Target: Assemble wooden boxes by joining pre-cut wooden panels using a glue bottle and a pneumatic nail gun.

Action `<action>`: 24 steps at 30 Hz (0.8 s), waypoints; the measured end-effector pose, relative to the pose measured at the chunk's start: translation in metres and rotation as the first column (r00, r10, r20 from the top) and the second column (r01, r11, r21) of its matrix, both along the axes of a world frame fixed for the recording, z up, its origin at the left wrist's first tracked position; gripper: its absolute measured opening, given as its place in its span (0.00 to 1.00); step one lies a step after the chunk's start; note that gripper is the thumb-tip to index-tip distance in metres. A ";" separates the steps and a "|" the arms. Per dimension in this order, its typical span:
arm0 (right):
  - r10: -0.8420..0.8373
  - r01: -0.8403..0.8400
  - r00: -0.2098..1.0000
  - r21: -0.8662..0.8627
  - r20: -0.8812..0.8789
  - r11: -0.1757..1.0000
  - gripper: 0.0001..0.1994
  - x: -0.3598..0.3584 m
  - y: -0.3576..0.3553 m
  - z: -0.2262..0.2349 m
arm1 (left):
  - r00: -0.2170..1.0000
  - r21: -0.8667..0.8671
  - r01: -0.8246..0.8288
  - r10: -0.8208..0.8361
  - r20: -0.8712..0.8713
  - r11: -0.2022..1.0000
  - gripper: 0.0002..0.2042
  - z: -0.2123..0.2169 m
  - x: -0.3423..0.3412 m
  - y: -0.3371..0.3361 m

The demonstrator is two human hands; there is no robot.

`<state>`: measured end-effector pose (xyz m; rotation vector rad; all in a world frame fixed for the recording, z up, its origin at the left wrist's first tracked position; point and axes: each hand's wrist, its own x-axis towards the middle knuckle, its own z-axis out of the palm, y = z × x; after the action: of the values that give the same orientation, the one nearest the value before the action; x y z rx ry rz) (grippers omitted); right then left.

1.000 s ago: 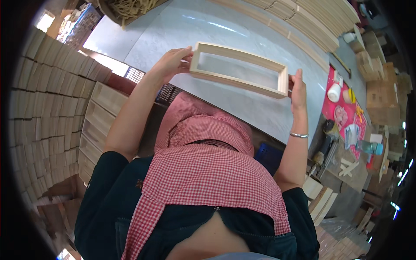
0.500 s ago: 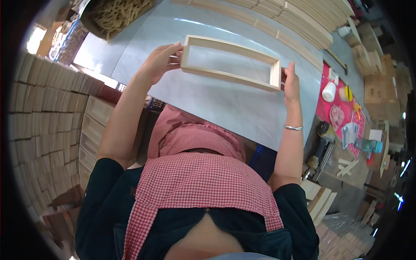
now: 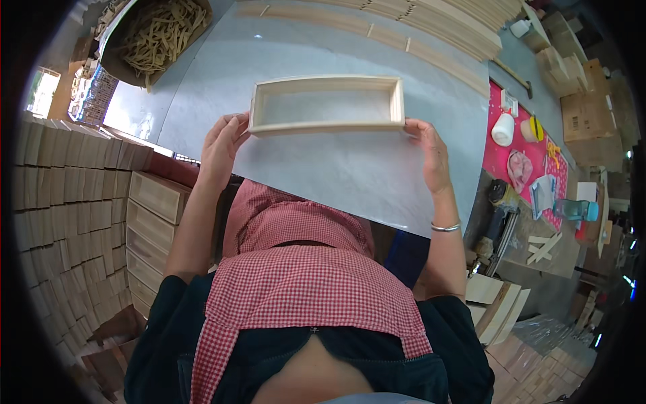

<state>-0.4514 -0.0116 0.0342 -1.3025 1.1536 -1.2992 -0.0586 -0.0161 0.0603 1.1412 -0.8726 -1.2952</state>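
A long rectangular frame of pale wood (image 3: 330,127) is between my two hands, its long sides running left to right. It is open in the middle, and the grey tabletop (image 3: 303,165) shows through it. My left hand (image 3: 223,145) grips the near left corner with bent fingers. On the other end, the fingertips of my right hand (image 3: 431,155) press against the near right corner. Whether the frame rests on the tabletop or hangs just above it, I cannot tell.
Long wooden strips (image 3: 431,20) are stacked along the table's far side. At the far left stands a container of wood scraps (image 3: 165,40). A white bottle (image 3: 503,129) sits on pink cloth to the right. Stacked wooden pieces (image 3: 67,202) and finished frames (image 3: 153,215) fill the left side.
The frame has come left and has turned from a slant to nearly level in the view. Both hands have moved with it, lower and nearer to me.
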 end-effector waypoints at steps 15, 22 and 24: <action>-0.283 0.802 0.092 -0.098 -0.955 0.590 0.40 -0.227 -0.066 -0.022 | 0.965 0.023 -0.083 0.075 0.251 0.996 0.13 0.002 -0.017 0.070; -0.912 0.930 0.367 0.068 -0.182 0.360 0.26 -0.163 -0.051 0.040 | 0.474 -0.430 0.379 0.227 0.851 0.819 0.15 -0.011 -0.074 0.049; -0.904 0.904 0.427 0.025 -0.020 0.427 0.25 -0.147 -0.034 0.041 | 0.373 -0.556 0.448 0.419 0.828 0.700 0.18 -0.004 -0.093 0.026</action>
<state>-0.5983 -0.0452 0.0750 -0.5568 2.0191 -2.0128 -0.1518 0.0103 0.0562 1.1200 -2.0537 0.0161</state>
